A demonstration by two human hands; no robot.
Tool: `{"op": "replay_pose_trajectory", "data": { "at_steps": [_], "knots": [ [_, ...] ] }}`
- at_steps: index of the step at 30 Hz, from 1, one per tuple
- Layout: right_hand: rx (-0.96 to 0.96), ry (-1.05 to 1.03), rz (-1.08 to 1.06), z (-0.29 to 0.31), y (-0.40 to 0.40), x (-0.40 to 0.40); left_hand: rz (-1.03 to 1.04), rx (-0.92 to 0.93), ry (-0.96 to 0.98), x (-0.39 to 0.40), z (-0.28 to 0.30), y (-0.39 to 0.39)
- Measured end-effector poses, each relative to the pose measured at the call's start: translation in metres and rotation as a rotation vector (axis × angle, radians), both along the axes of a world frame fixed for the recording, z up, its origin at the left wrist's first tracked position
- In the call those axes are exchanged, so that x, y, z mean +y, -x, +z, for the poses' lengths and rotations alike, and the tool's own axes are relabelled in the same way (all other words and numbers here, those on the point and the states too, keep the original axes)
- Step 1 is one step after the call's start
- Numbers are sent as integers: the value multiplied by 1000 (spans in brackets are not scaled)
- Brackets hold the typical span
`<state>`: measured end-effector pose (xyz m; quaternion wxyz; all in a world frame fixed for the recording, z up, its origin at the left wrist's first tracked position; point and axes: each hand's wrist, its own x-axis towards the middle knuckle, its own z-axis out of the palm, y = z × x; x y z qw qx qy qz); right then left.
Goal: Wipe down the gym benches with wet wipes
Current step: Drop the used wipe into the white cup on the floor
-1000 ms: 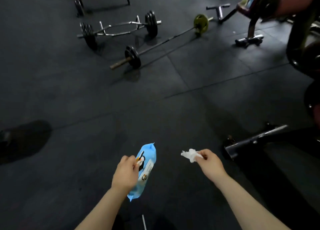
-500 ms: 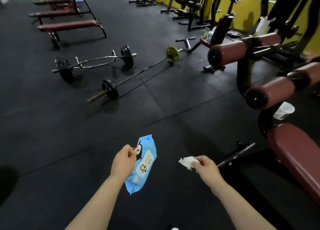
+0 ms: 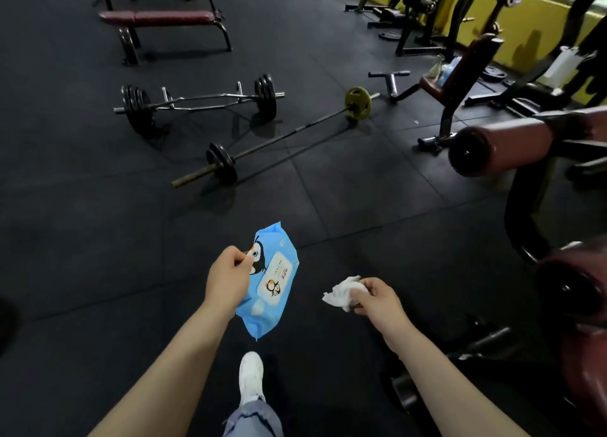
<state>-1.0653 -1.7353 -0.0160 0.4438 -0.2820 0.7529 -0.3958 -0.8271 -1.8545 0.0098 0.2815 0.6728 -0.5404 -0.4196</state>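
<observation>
Left hand (image 3: 226,277) pinches blue wipe pack (image 3: 274,280) by its edge; right hand (image 3: 377,300) clamps crumpled wipe (image 3: 341,293). Risk: dangling pack slips; barbell (image 3: 279,141) ahead invites tripping.

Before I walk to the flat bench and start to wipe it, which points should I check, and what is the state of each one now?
1. Wipe in hand: the right hand holds a crumpled white wipe. Ok.
2. Spare wipes: the left hand grips the blue wipe pack. Ok.
3. Pack closed: the flap looks flat, but it is hard to judge. Cannot tell.
4. Wipe clean and wet enough: cannot tell.
5. Free path: two barbells lie on the floor between you and the flat bench. Not ok, go around them.
6. Bench top free of things: the nearer flat bench looks bare. Ok.
</observation>
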Motion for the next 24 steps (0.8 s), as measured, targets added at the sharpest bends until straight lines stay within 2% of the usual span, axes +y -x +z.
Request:
{"op": "replay_pose_trajectory", "data": {
  "at_steps": [5, 13, 16, 24],
  "knots": [
    [-33, 16, -74, -4, 22, -108, -27, 65, 11, -116, 2, 22],
    [-74, 54, -345, -1, 80, -254, -144, 73, -1, -298, 21, 83],
    [-106, 92, -428, -1, 112, -301, -189, 101, -15, -356, 22, 120],
    [-112, 62, -469, -19, 241, -419, -309, 65, -22, -497, 8, 255]
  ]
}}
